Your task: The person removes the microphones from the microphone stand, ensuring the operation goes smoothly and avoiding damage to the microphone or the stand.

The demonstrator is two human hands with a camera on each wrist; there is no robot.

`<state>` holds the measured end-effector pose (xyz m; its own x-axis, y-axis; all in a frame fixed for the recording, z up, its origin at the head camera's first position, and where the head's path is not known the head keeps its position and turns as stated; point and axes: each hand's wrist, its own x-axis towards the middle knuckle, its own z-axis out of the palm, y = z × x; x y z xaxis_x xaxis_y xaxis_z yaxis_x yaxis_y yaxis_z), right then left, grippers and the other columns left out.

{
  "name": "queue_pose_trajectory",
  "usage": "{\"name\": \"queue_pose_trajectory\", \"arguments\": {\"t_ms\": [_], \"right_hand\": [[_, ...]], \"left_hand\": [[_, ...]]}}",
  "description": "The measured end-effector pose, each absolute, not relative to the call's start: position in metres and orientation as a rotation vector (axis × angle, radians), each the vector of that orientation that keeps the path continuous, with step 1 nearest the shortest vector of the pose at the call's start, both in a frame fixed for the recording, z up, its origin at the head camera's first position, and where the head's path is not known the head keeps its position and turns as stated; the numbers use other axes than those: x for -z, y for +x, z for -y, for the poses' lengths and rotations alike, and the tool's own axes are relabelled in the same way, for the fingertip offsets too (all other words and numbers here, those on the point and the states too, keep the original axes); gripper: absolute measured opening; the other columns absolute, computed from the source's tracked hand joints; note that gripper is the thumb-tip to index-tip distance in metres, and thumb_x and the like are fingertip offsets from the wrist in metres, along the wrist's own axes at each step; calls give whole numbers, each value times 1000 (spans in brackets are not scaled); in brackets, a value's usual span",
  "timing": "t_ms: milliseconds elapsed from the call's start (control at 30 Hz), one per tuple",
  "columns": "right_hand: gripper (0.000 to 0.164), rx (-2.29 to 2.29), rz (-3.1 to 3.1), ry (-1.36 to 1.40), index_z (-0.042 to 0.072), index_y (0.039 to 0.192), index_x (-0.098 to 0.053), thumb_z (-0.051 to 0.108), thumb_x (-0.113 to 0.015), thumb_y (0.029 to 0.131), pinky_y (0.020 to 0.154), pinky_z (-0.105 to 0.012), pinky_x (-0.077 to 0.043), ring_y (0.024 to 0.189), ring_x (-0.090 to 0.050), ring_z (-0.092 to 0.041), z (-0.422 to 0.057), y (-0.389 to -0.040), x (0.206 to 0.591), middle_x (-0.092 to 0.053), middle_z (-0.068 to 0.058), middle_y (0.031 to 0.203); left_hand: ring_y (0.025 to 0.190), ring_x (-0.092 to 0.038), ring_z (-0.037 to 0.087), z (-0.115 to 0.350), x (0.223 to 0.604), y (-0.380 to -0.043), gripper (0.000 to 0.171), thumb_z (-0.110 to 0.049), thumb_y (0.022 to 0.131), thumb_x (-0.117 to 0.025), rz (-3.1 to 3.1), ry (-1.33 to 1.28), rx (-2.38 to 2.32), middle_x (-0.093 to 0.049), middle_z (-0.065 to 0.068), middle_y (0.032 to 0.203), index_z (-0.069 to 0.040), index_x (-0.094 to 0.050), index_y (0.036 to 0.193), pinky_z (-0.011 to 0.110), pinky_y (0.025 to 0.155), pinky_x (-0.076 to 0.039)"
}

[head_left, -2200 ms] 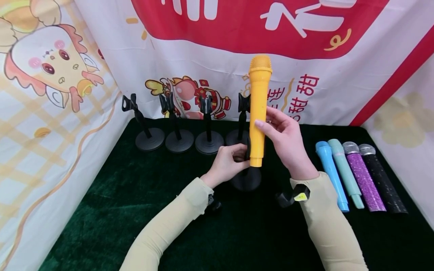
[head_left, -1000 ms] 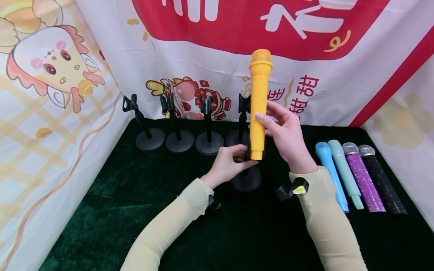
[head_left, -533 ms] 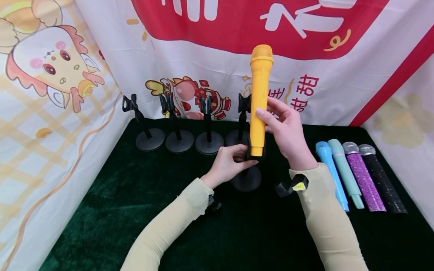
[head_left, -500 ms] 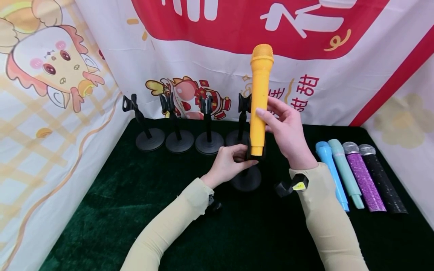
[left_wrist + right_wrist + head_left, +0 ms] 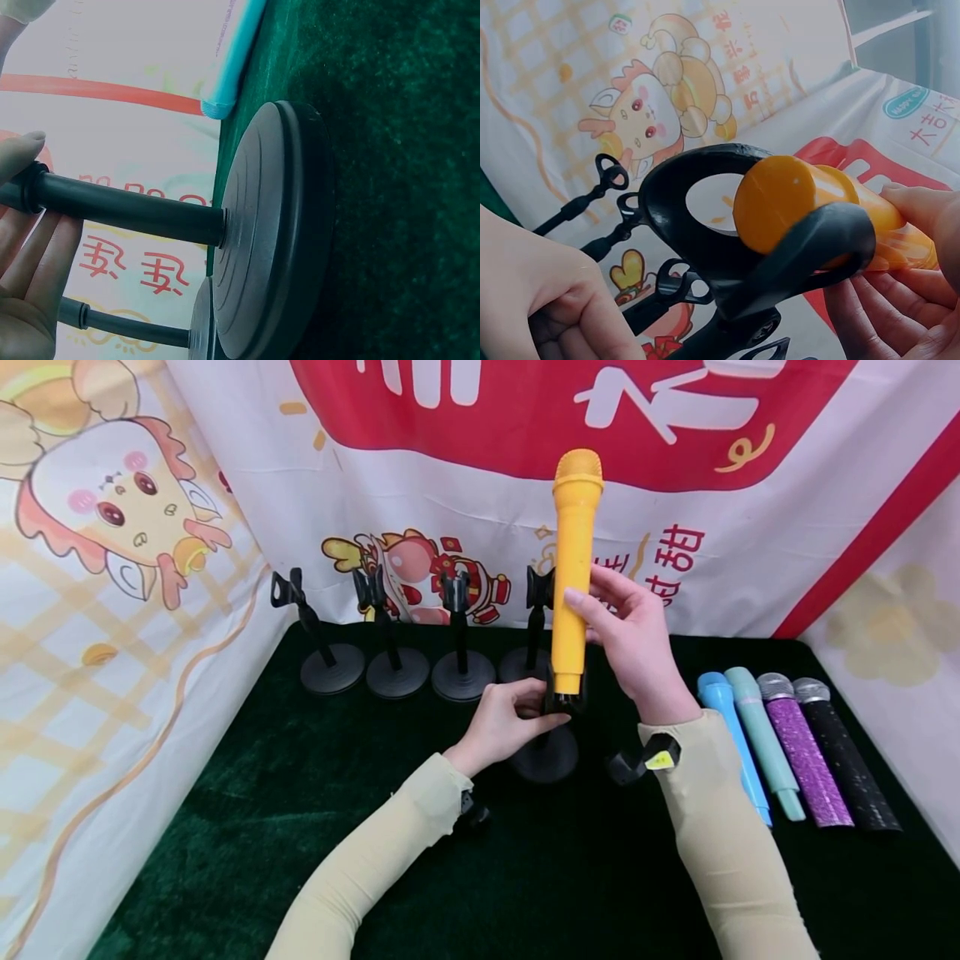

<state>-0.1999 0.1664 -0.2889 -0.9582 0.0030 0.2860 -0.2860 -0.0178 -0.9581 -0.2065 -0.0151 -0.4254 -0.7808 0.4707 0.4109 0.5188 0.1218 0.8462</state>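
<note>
My right hand [image 5: 637, 639] pinches a yellow microphone [image 5: 576, 535] upright, thumb on the near side, head upward. Below it, my left hand [image 5: 498, 727] holds the upper post of a black microphone stand, whose round base [image 5: 546, 758] rests on the green cloth. The left wrist view shows the thumb and fingers around the stand's post [image 5: 135, 206], above the ridged base. In the right wrist view the microphone's tail end lies between the curved arms of the stand's clip [image 5: 664, 202]. From the head view, the microphone mostly hides the clip.
Several more black stands, such as the leftmost one [image 5: 332, 670], line the back of the table. At the right lie a blue microphone [image 5: 731, 743], a mint one [image 5: 765, 743], a purple glitter one [image 5: 808, 760] and a black one [image 5: 847, 760]. Printed cloth [image 5: 420, 493] hangs behind.
The yellow microphone and my right hand have risen gradually in the head view, bringing the clip's lower part into sight under the tail. My left hand and the stand have stayed put.
</note>
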Motion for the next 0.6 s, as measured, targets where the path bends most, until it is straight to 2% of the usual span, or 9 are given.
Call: {"name": "queue_pose_trajectory", "arguments": {"t_ms": [600], "right_hand": [[49,-2077,2007,314,11,138,-63,27,-77,94,74,-26,-60,98,-65,-30,-166,-204,282,-63,-16,122]], "left_hand": [[86,-72,6,15,428,-206,26,-22,89,-83,2295,-1034,1765,-74,-9,104,-15,-73,112,28,77,-61]]}}
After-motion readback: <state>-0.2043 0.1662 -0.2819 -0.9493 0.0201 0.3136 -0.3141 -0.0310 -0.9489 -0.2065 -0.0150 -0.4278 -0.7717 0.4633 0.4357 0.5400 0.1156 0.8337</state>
